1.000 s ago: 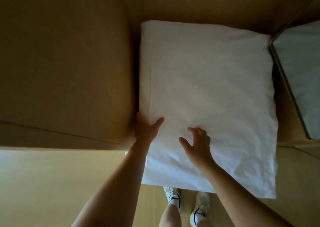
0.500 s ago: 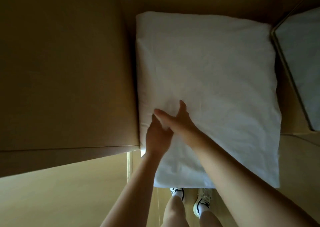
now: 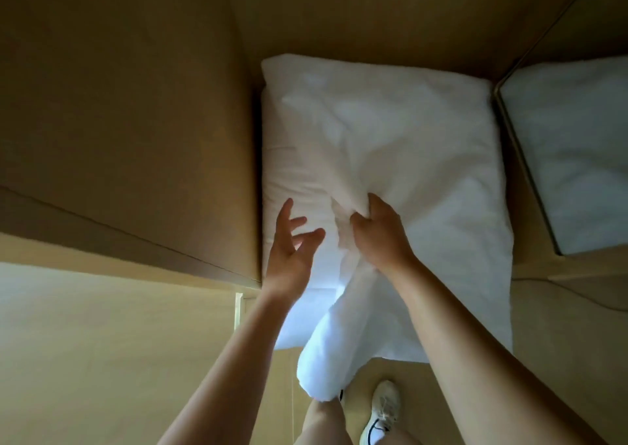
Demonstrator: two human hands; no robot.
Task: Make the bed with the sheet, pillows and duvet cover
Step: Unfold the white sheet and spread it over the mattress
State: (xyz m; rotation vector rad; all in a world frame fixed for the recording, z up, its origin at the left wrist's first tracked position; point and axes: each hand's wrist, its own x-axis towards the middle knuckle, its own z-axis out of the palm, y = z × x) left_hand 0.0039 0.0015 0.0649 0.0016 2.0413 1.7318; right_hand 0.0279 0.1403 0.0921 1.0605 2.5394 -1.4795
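The only marking that could be a brand is a dark curved stripe on the side of the white sneaker (image 3: 382, 410) at the bottom edge; it is too small and blurred to read.

The right hand (image 3: 380, 237) is clenched on the white pillow (image 3: 390, 132). Its thumb and fingers are curled into a fistful of the cloth near the pillow's middle, towards its left half. Creases fan out from that bunch and run up and across the pillow's face. Below the wrist, a thick roll of the same white cloth (image 3: 323, 359) hangs past the pillow's near edge and ends above the person's bare knee.

The left hand (image 3: 289, 254) holds nothing — its fingers are spread and nearly straight, palm turned towards the pillow's lower left part, just beside the bunched cloth. Whether the fingertips touch the cloth cannot be told.

The pillow lies lengthwise away from the person, its left edge close against a broad tan panel (image 3: 119, 105) and its far end against more tan surface. To the right, set apart by a dark gap, is a framed panel (image 3: 571, 159) with a pale, whitish face. A thin cable (image 3: 577, 295) runs over the tan surface below it. The near end of the pillow overhangs a yellowish floor, where the sneaker stands.
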